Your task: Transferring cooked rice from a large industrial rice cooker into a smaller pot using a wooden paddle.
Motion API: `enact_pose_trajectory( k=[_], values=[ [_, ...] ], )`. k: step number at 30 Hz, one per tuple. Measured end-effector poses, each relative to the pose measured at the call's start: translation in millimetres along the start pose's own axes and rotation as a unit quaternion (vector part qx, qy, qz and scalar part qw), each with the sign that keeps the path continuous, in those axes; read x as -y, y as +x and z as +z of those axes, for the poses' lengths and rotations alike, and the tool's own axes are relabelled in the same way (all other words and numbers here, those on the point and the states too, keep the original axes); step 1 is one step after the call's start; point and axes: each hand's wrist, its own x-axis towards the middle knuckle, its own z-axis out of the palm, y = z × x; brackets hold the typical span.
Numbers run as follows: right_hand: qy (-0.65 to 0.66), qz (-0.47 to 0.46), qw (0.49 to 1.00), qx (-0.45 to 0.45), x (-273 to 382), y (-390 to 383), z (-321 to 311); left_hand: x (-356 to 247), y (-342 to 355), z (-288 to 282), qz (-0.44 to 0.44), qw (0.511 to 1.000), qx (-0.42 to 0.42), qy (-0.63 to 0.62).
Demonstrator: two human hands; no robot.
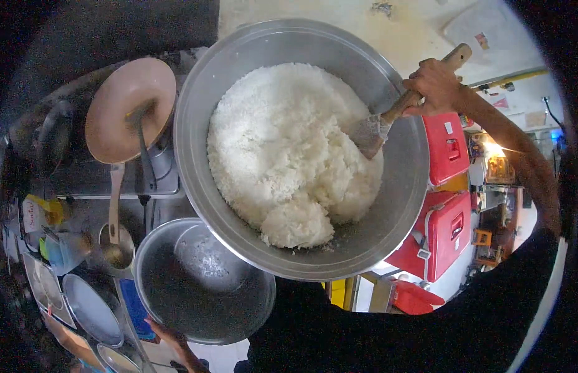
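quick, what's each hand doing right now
Left hand: at the lower rim of the empty metal pot; grip cannot be told.
Right hand: closed around the wooden paddle in the rice.

A tan pan (128, 105) and a ladle (115, 236) sit left — red cooler boxes (443, 214) stand right.

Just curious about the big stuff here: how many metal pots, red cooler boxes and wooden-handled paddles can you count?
Large round metal pots: 2, one full of white rice, one empty
Red plastic cooler boxes: 2
Wooden-handled paddle: 1, gripped by the right hand
Total: 5
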Motion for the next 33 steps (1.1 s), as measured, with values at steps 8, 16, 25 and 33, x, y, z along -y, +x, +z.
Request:
enact_pose_trajectory(
  k=[8, 16, 25, 33],
  values=[
    [0.038, -0.009, 0.992, 0.121, 15, 7, -6, 0, 9, 1, -0.114, 0.98, -0.001, -0.166],
    [-0.014, -0.122, 0.984, 0.13, 40, 40, 20, -22, 4, 9, -0.044, 0.981, 0.085, -0.168],
    [-0.02, -0.108, 0.994, 0.021, 66, -2, 57, -20, 19, 4, -0.09, 0.967, 0.143, -0.189],
    [-0.017, -0.092, 0.993, 0.071, 70, 33, 61, -12, 19, 6, -0.158, 0.957, 0.057, -0.237]
  ],
)
